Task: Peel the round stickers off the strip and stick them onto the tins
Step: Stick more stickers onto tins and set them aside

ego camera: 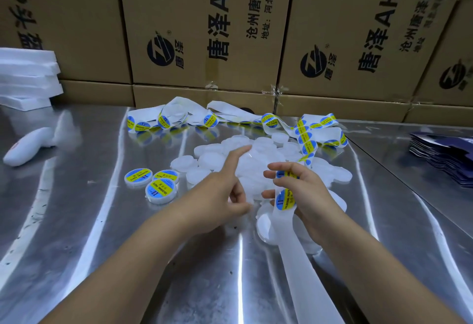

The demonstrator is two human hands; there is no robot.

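Observation:
A heap of round white tins [258, 155] lies on the steel table. My left hand [225, 190] reaches over the heap with the index finger stretched out and the other fingers curled; whether it holds a tin is unclear. My right hand [302, 190] grips the white sticker strip [289, 241], with a blue and yellow round sticker [284, 199] showing between its fingers. The bare end of the strip runs down toward me. More strip with stickers [307, 134] loops away behind the heap. Three tins that bear stickers [153, 183] lie left of the heap.
Cardboard boxes [204, 29] wall off the back of the steel table [76, 221]. White foam sheets [25, 78] are stacked at the far left, with a white handheld device [28, 148] in front of them. A stack of dark blue flat packs [445, 157] lies at the right.

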